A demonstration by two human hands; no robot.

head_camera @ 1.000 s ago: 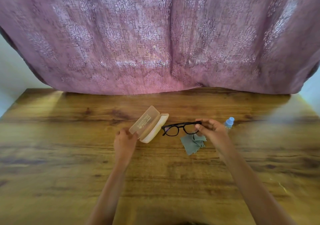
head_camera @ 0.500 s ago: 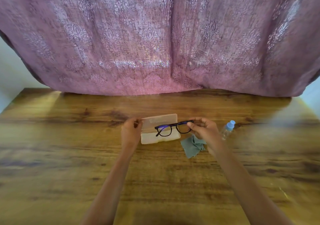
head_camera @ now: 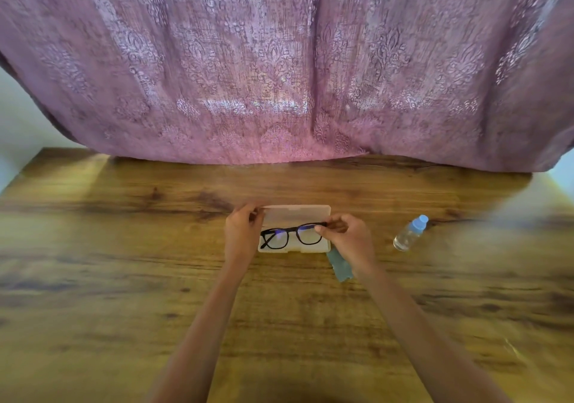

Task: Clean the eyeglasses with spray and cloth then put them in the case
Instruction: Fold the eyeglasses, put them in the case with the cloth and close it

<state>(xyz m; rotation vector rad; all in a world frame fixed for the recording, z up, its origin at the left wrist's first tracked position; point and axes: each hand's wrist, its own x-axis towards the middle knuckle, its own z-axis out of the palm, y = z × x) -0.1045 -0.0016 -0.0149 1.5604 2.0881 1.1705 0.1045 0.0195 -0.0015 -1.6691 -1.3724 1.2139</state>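
Observation:
The black-framed eyeglasses [head_camera: 290, 235] sit over the tray of the open beige case [head_camera: 295, 214] at the table's middle. My right hand [head_camera: 348, 242] pinches the right end of the frame. My left hand [head_camera: 242, 234] grips the left end of the case, with its fingers at the raised lid. A grey-green cloth [head_camera: 340, 267] lies on the wood just under my right hand, partly hidden by it. The clear spray bottle [head_camera: 410, 233] with a blue cap lies on its side to the right, untouched.
The wooden table [head_camera: 124, 278] runs wide on both sides. A mauve patterned curtain [head_camera: 279, 76] hangs along its far edge.
The case has been turned to face me and laid flat with its lid up. My right hand has carried the eyeglasses left and down onto the case tray.

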